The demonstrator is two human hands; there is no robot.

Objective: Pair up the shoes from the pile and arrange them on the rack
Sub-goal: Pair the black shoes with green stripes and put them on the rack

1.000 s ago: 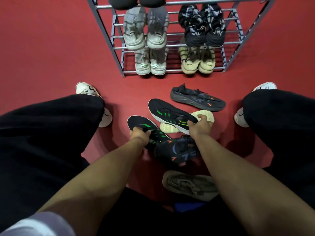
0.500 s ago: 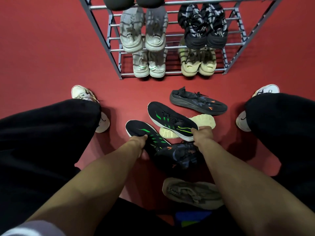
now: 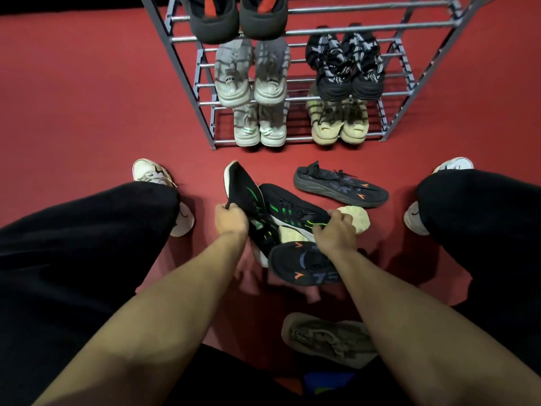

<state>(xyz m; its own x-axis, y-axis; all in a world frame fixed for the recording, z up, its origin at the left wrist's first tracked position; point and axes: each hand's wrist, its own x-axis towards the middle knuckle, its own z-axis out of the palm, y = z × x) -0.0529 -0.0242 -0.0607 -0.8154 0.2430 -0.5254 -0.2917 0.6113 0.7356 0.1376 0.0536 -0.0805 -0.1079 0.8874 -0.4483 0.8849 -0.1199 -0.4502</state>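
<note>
My left hand (image 3: pixel 231 219) grips a black shoe with green stripes (image 3: pixel 243 194), its toe raised and pointing away from me. My right hand (image 3: pixel 336 231) grips the matching black and green shoe (image 3: pixel 289 209) at its heel end. Under my right wrist lies a dark shoe with orange marks (image 3: pixel 301 266). Its twin (image 3: pixel 339 184) lies on the floor farther off to the right. A pale cream shoe (image 3: pixel 355 219) sticks out sole-up beside my right hand. A grey-beige shoe (image 3: pixel 325 336) lies close to me. The metal rack (image 3: pixel 366 29) stands ahead.
The rack holds several pairs: dark shoes with red lining (image 3: pixel 237 22) on top, grey-white (image 3: pixel 251 74) and black-white patterned (image 3: pixel 345 65) below, white (image 3: pixel 260 127) and cream (image 3: pixel 339 124) lowest. My legs in black trousers (image 3: pixel 87 230) flank the pile on red floor (image 3: pixel 73 98).
Both hands have lifted the two black and green shoes off the floor. The left one swung up with its toe pointing toward the rack. The camera tilted up, showing the rack's top shelf.
</note>
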